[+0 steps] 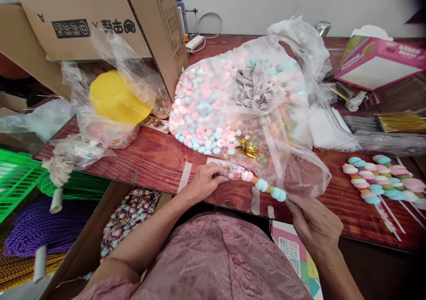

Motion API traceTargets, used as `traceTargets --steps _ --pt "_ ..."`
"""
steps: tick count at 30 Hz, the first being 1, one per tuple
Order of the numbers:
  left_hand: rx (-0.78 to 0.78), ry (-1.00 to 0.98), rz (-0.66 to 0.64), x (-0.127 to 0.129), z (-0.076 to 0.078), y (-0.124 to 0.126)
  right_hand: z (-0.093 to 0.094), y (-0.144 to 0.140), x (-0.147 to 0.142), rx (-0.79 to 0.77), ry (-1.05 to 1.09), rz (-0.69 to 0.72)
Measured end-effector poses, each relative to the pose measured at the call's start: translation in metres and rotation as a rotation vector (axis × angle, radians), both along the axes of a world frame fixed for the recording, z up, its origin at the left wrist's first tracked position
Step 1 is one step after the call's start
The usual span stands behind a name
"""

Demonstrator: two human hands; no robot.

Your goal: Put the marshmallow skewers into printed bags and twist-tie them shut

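My right hand is closed at the lower end of a marshmallow skewer, which carries pink, blue and small orange and green pieces. The stick itself is mostly hidden in that hand. My left hand pinches a clear printed wrapper above the table's front edge. The skewer's pink tip is at the wrapper's right end; how far inside it lies I cannot tell. Just beyond both hands is a large clear bag of pink, white and blue marshmallows, with gold twist ties on it.
Finished-looking marshmallow skewers lie at the right. Behind them are a pink box and gold strips. A cardboard box, yellow bowl and green basket stand left. Wrapped candies fill a box below the table edge.
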State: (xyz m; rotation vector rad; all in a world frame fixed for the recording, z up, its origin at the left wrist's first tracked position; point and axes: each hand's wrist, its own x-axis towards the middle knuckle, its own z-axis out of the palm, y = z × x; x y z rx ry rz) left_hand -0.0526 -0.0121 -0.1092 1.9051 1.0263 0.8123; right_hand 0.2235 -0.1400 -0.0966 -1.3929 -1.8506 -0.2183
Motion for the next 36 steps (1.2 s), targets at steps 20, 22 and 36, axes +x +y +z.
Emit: traceTargets --steps 20,22,36 --pt "0.059 -0.026 -0.029 -0.003 -0.012 0.0 0.001 -0.008 0.001 0.044 -0.154 -0.004" --pt "0.078 -0.019 -0.035 -0.003 -0.013 -0.001 -0.002 -0.009 0.002 0.015 -0.169 0.005" --pt "0.4 0.061 -0.215 -0.004 -0.008 -0.007 0.015 0.018 -0.009 -0.109 -0.168 0.228"
